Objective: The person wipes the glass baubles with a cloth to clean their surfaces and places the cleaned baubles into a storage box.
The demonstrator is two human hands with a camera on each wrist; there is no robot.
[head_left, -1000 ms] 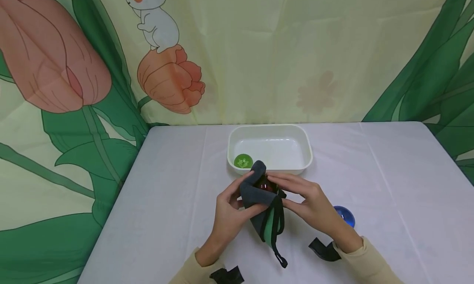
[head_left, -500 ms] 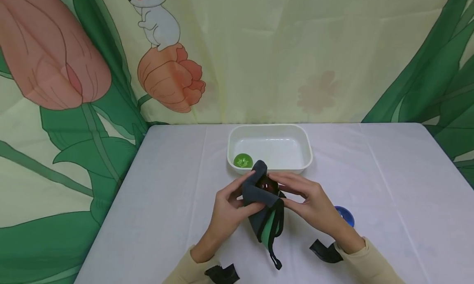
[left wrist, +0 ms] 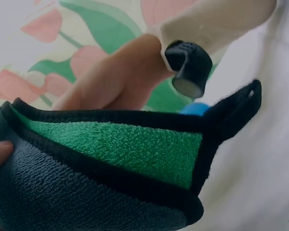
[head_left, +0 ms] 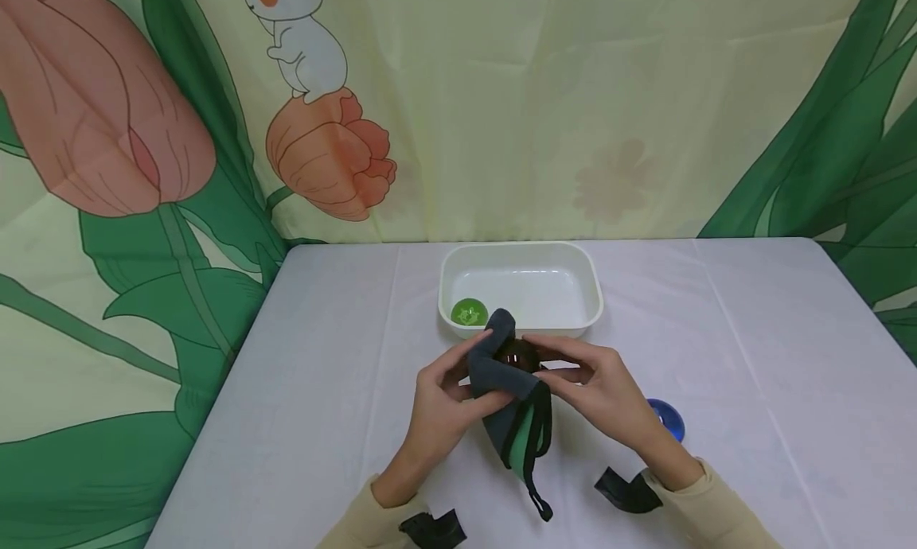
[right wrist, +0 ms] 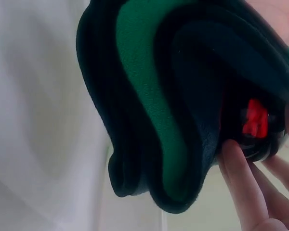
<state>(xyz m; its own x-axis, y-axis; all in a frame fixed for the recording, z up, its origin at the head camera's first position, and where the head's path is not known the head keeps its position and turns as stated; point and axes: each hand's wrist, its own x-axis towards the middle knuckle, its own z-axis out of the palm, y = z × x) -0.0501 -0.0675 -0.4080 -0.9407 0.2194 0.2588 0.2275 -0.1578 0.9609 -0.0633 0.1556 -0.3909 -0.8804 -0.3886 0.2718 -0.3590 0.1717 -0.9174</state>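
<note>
A cleaning cloth (head_left: 494, 378), dark grey-blue on one face and green on the other with black edging and a loop, is folded around a shiny dark-red ball (head_left: 520, 356). My left hand (head_left: 440, 410) grips the cloth from the left, thumb in front and fingers behind. From the other side my right hand (head_left: 609, 390) holds the ball between thumb and fingers at the cloth's opening. The right wrist view shows fingertips (right wrist: 236, 156) against the glossy ball (right wrist: 255, 125). The cloth's fold (left wrist: 111, 149) fills the left wrist view. The ball's far side is hidden.
Behind the hands stands a white tray (head_left: 519, 247) with a green ball (head_left: 469, 312) in its front left corner. A blue ball (head_left: 669, 418) lies on the white table, partly behind the right wrist. Black bands (head_left: 629, 492) hang at both sleeves. A printed curtain backs the table.
My right thumb and fingers have shifted slightly up and inward on the ball, and more of it shows above the cloth. The cloth's hanging loop has swung a little. The left hand keeps its grip.
</note>
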